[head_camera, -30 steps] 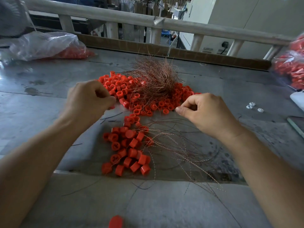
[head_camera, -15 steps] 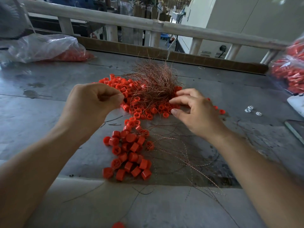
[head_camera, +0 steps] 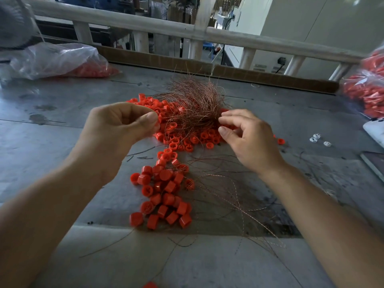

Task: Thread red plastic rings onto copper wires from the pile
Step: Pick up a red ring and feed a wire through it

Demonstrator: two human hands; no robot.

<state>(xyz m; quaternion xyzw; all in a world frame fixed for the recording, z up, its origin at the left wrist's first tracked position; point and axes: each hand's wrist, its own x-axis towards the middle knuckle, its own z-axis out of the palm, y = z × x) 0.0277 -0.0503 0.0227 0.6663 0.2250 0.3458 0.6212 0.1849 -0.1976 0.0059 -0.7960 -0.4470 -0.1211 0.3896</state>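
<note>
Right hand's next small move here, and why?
Probably pinch one strand at the base of the copper wire tuft and draw it out: the right hand has thumb and fingertips parted there, holding nothing, while the left hand sits curled beside the red rings.

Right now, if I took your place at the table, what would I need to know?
Left hand: curled, thumb pressed to forefinger; what it pinches is hidden.
Right hand: open, fingertips at the base of the copper wire bundle, no wire pinched yet.
Loose red rings lie under and around the bundle.
Done: the near heap seems threaded, wires trailing right.
Left: pick a wire, thread a ring, repeat; many rings remain.
</note>
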